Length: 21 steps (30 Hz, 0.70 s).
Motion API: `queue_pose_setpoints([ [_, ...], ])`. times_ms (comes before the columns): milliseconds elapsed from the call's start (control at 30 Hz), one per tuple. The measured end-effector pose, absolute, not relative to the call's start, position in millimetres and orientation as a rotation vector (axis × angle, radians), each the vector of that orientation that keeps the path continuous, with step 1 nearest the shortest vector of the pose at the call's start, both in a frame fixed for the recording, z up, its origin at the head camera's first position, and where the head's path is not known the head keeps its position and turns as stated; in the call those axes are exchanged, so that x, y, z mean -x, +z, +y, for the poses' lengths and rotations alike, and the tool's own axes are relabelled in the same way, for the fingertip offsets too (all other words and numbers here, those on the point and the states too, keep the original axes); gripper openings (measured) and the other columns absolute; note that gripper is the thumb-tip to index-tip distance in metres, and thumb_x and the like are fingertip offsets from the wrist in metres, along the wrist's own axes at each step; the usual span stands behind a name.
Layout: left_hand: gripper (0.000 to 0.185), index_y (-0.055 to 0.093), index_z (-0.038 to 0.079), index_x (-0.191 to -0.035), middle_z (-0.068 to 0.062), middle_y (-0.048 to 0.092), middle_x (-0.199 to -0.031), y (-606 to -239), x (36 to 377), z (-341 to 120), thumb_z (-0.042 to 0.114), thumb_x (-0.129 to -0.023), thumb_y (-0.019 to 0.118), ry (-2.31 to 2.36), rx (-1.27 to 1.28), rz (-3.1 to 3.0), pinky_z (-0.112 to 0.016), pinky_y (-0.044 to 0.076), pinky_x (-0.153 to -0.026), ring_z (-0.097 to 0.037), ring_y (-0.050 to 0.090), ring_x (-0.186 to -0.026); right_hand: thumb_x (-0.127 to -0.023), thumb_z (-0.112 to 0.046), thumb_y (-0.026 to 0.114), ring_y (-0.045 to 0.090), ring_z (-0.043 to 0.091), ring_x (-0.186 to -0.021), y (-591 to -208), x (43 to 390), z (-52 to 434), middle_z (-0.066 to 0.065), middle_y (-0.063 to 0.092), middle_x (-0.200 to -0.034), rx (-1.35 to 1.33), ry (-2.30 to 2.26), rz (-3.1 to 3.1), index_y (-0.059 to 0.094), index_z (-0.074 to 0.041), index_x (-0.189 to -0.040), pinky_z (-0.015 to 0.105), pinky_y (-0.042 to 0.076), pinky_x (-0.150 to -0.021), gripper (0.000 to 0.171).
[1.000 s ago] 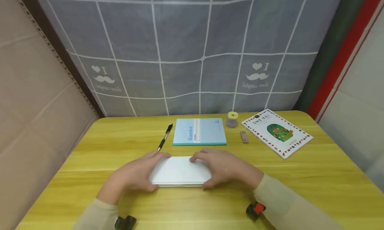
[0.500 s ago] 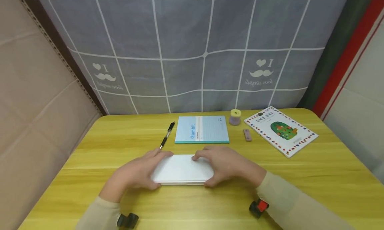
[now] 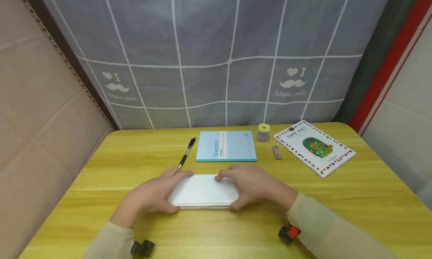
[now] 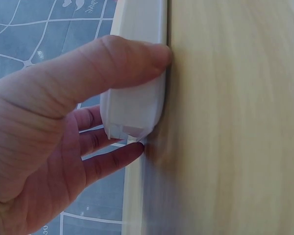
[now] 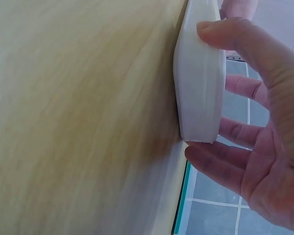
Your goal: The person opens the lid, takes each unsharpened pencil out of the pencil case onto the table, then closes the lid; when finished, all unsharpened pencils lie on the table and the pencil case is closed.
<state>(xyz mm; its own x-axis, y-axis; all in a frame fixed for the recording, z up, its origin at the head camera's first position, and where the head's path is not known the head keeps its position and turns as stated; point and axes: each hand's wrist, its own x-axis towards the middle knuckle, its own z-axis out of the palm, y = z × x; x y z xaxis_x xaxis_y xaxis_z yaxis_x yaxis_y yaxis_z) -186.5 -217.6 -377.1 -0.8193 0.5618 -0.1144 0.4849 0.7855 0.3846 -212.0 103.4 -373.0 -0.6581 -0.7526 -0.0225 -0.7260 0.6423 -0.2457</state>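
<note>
A flat white box (image 3: 204, 191), perhaps a plastic case, lies on the table near the person, long side facing front. My left hand (image 3: 156, 193) grips its left end, thumb on the front side and fingers toward the back. At the other end my right hand (image 3: 251, 185) holds it the same way, its index finger bent over the top. In the left wrist view the white box (image 4: 134, 103) shows a small notch at its end, with the thumb pressed on its side. The right wrist view shows the other end of the box (image 5: 198, 93) between thumb and fingers.
Behind the box lie a black pen (image 3: 186, 154) and a light blue notebook (image 3: 226, 146). Farther right are a yellow-and-purple spool-shaped object (image 3: 263, 132), a small pinkish eraser-like block (image 3: 277, 152) and a white booklet (image 3: 314, 148). A grey checked cloth (image 3: 202, 82) hangs behind the table (image 3: 209, 232).
The head view has shifted slightly. Both hands keep their hold on the white box, which stays in place on the table.
</note>
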Motion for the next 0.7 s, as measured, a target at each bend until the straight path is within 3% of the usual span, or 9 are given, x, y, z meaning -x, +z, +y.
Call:
queue_pose_setpoints([
  [200, 0.096, 0.042, 0.028, -0.156, -0.017, 0.040, -0.159, -376.0, 185.7, -221.4, 0.024, -0.073, 0.091, 0.519, -0.837, 2.757, -0.059, 0.048, -0.104, -0.044, 0.044, -0.142, -0.068, -0.053, 0.090, 0.063, 0.014, -0.107, -375.8, 212.8, 100.4, -0.004, 0.066, -0.130, 1.238, -0.321, 2.741, 0.062, -0.031, -0.136, 0.037, 0.052, -0.089, 0.076],
  [433, 0.097, 0.041, 0.027, -0.156, -0.011, 0.043, -0.153, -377.7, 186.4, -221.0, 0.024, -0.073, 0.090, 0.524, -0.847, 2.753, -0.052, 0.050, -0.100, -0.030, 0.056, -0.125, -0.068, -0.052, 0.090, 0.063, 0.015, -0.108, -374.2, 210.8, 101.3, -0.003, 0.067, -0.131, 1.222, -0.326, 2.737, 0.062, -0.031, -0.136, 0.037, 0.052, -0.090, 0.076],
  [600, 0.097, 0.041, 0.027, -0.156, -0.016, 0.041, -0.156, -380.0, 186.4, -221.5, 0.022, -0.073, 0.091, 0.545, -0.859, 2.751, -0.055, 0.049, -0.102, -0.036, 0.053, -0.131, -0.068, -0.050, 0.090, 0.063, 0.015, -0.108, -373.0, 209.6, 102.5, -0.002, 0.067, -0.130, 1.225, -0.346, 2.727, 0.062, -0.030, -0.136, 0.037, 0.052, -0.090, 0.076],
  [700, 0.098, 0.040, 0.028, -0.157, -0.012, 0.043, -0.153, -381.6, 186.5, -222.9, 0.022, -0.073, 0.091, 0.558, -0.865, 2.741, -0.052, 0.050, -0.099, -0.031, 0.056, -0.125, -0.069, -0.047, 0.090, 0.063, 0.014, -0.107, -372.8, 210.3, 103.0, -0.003, 0.068, -0.129, 1.209, -0.401, 2.706, 0.063, -0.030, -0.135, 0.036, 0.052, -0.091, 0.074],
])
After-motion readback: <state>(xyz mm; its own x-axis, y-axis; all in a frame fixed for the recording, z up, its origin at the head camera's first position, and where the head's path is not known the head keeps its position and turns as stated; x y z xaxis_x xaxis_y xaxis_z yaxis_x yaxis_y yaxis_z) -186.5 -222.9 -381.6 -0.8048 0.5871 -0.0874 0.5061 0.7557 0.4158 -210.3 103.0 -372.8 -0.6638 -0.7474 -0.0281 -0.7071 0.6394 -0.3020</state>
